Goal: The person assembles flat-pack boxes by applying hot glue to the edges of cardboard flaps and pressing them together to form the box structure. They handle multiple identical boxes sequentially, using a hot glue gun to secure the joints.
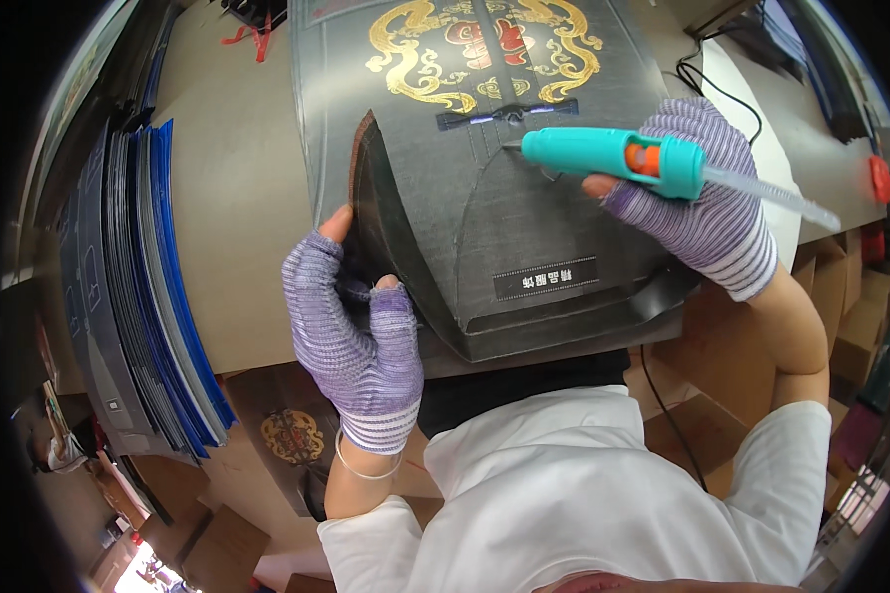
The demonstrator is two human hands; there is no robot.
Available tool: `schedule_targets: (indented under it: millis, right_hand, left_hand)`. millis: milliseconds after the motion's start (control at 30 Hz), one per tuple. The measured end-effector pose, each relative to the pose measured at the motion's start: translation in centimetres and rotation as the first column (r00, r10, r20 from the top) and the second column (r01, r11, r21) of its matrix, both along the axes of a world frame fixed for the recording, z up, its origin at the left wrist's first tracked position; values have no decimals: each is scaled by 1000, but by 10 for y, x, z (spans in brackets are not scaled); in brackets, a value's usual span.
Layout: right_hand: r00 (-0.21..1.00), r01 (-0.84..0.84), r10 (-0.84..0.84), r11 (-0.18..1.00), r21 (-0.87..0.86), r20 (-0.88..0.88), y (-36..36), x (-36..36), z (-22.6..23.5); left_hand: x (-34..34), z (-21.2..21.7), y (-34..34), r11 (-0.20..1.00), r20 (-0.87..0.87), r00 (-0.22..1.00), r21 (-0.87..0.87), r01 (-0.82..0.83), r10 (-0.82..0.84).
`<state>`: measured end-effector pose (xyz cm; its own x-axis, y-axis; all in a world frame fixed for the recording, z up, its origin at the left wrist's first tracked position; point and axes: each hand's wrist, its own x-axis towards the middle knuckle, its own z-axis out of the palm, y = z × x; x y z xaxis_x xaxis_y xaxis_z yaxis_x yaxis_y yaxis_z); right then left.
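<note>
Gluing step: right hand [707, 193] clenches teal glue gun [613, 156], nozzle on dark box blank [524, 212]; left hand [356, 331] fingers grip its flap. Next, probably: press flap down.

packaging workshop | stacked flat box blanks [158, 287] | cardboard cartons [850, 306] | glue gun [613, 156] | worktable [237, 198]
</note>
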<state>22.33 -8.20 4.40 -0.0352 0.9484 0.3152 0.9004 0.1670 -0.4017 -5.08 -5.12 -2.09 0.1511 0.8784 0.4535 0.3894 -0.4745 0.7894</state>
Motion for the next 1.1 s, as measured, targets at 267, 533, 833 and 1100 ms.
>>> schedule_targets:
  millis: [267,533,833,1100]
  right_hand:
    - [954,-287,291,956,-59,74,-4,-18,3]
    - [999,51,-51,999,10,17,3,6,5]
    - [963,-188,195,981,-57,185,3,-2,11]
    - [991,-85,85,996,-7,107,2,17,12]
  left_hand:
    - [5,6,-3,996,33,999,-89,-2,5]
    - [8,10,-3,997,8,1000,-69,-27,28]
    - [9,11,-5,994,-3,999,-101,-42,42]
    - [9,8,-4,997,-12,1000,-66,-30,29]
